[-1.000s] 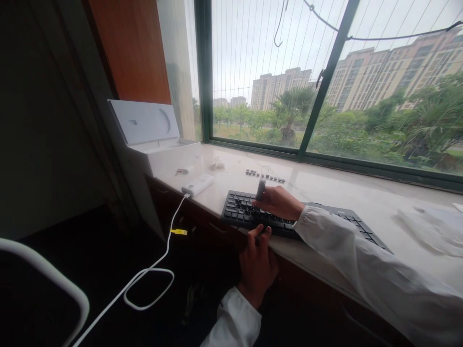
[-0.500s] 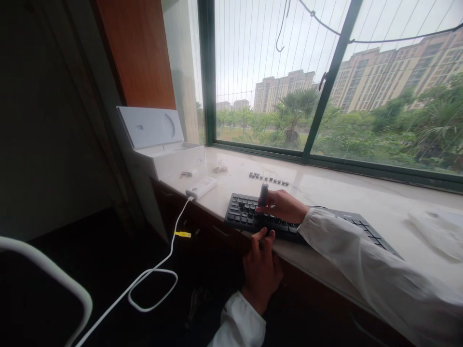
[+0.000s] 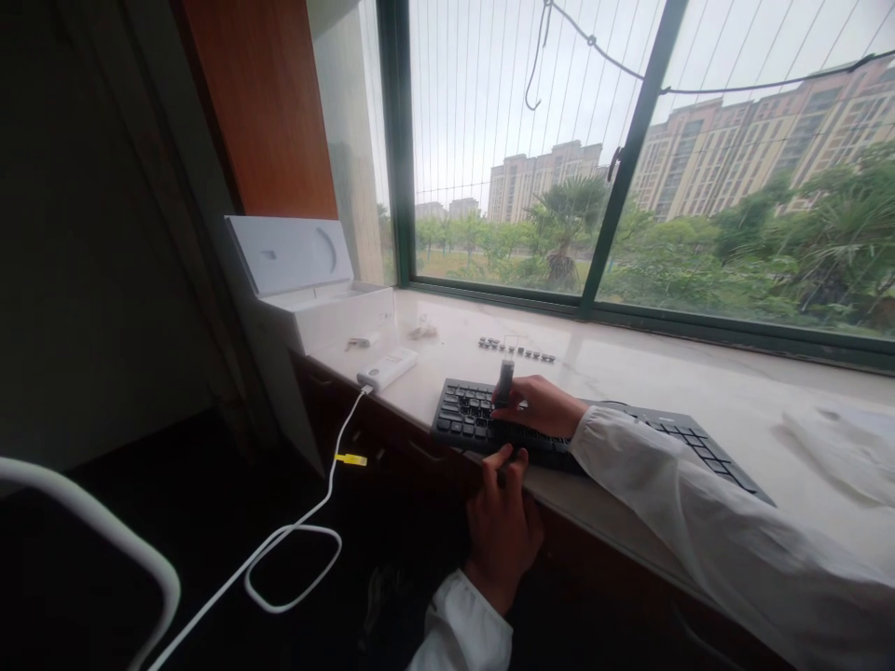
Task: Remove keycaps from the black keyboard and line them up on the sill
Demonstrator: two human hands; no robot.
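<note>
A black keyboard [image 3: 699, 445] lies on the white marble sill, several of its key positions on the left part looking bare of caps. Closed over that part, my right hand [image 3: 542, 406] grips a dark upright stick-like puller [image 3: 505, 380] with a thin wire loop at its top. Its lower end is hidden behind the fingers, over the keys. Below it, my left hand [image 3: 504, 522] rests two outstretched fingertips against the keyboard's front edge and holds nothing. Behind the keyboard, several loose keycaps [image 3: 538, 355] are laid out in rows.
An open white box [image 3: 342, 317] stands at the left end of the sill. Nearer is a white power bank [image 3: 388, 369] with a white cable [image 3: 340, 429] hanging off the edge. Crumpled clear plastic [image 3: 839, 447] lies at right. The window frame [image 3: 489, 291] bounds the back.
The view has shifted slightly. My right hand keeps its grip on the puller over the keyboard, and my left fingertips stay at the front edge.
</note>
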